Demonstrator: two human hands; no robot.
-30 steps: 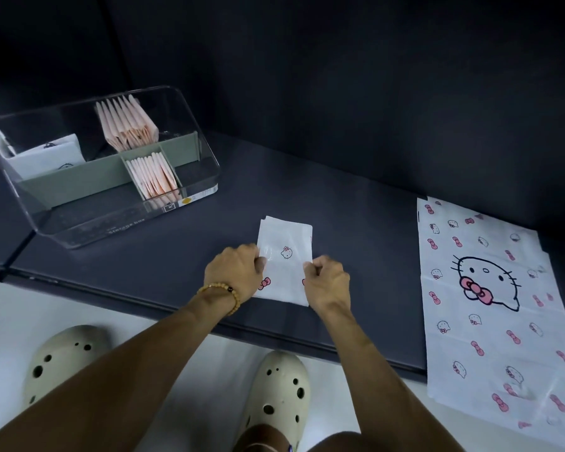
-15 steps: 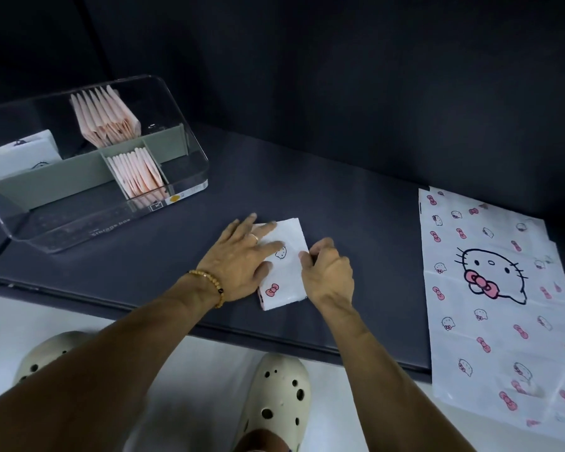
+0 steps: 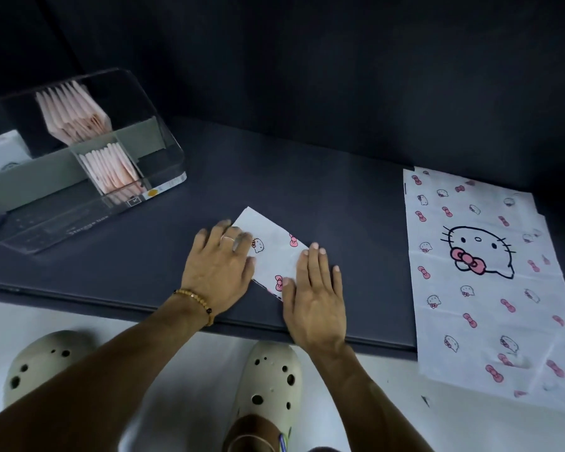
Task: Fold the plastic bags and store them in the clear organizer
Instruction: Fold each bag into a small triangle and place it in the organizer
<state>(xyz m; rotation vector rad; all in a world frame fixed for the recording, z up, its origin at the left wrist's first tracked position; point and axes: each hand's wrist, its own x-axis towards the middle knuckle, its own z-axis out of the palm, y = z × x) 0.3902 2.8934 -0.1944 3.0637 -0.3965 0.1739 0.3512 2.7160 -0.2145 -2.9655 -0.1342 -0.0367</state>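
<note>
surface: dark mat (image 3: 323, 190) on pale floor (image 3: 183, 370) | on mat: clear organizer (image 3: 79, 197) far left, folded bag (image 3: 271, 252) at near edge, flat printed bags (image 3: 483, 275) right, overhanging onto floor | on floor: two cream clogs (image 3: 268, 380)

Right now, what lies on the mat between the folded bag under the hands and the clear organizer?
In the head view, only bare dark mat lies between the folded bag and the clear organizer; nothing sits on that stretch.
</note>
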